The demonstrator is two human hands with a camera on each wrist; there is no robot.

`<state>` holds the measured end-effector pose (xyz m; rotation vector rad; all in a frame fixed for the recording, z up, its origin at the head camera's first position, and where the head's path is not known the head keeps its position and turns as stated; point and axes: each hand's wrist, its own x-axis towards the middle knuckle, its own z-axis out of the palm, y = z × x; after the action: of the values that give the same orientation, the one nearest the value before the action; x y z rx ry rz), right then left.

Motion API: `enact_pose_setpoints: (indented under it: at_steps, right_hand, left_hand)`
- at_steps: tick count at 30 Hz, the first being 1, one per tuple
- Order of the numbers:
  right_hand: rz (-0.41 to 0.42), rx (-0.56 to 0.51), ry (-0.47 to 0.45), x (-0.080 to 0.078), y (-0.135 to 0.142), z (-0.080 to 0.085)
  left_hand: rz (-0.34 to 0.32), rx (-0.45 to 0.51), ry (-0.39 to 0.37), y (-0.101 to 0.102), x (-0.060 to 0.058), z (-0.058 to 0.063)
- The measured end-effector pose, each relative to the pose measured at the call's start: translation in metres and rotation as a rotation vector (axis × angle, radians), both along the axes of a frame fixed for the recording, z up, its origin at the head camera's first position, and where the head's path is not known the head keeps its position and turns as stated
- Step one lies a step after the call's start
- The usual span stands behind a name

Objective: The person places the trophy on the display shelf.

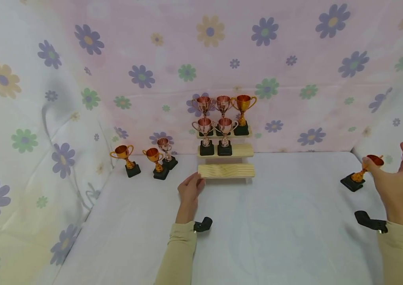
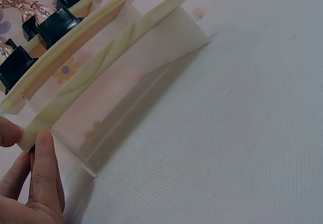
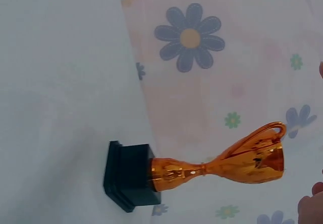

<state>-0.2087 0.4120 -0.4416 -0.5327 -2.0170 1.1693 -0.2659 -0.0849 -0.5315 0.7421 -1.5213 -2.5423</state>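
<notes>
My left hand [image 1: 189,189] pinches the left end of the lowest wooden board [image 1: 227,171] of a small three-step display stand, thumb on top and fingers underneath in the left wrist view. Far to the right, my right hand [image 1: 397,184] is spread beside a gold trophy cup [image 3: 252,163] on a black base, the thumb overlapping it in the head view. In the right wrist view this trophy stands apart from the fingertips [image 3: 311,206] at the edge. Two rose-gold trophies [image 1: 224,130] occupy the middle step. Two more and a gold trophy [image 1: 243,109] stand on the top step.
On the left of the white-covered table [image 1: 279,221] stand a gold trophy [image 1: 124,156], a second gold trophy [image 1: 156,162] and a rose-gold trophy [image 1: 165,148] close behind it. Flowered cloth [image 1: 173,51] encloses the back and sides.
</notes>
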Motion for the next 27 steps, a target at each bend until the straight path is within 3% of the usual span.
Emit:
enact_pose_setpoints:
  at_steps: [4, 9, 16, 21, 27]
  right_hand:
    - [0.017, -0.133, -0.050, -0.004, 0.001, -0.016]
    - [-0.010, -0.307, -0.087, -0.013, -0.005, -0.025]
    - [-0.029, -0.549, 0.144, -0.020, -0.007, -0.030]
    - [-0.057, -0.552, 0.207, -0.025, -0.007, -0.034]
    - [-0.104, -0.507, 0.175, -0.032, -0.009, -0.037]
  left_hand:
    - [-0.006, -0.009, 0.000, -0.002, 0.001, 0.002]
    - [-0.005, -0.007, -0.008, -0.002, 0.000, 0.002]
    - [-0.018, -0.008, -0.030, 0.000, 0.001, 0.000]
    - [-0.021, -0.001, -0.021, -0.001, -0.001, 0.000]
    - [-0.011, -0.004, -0.014, -0.001, -0.002, -0.001]
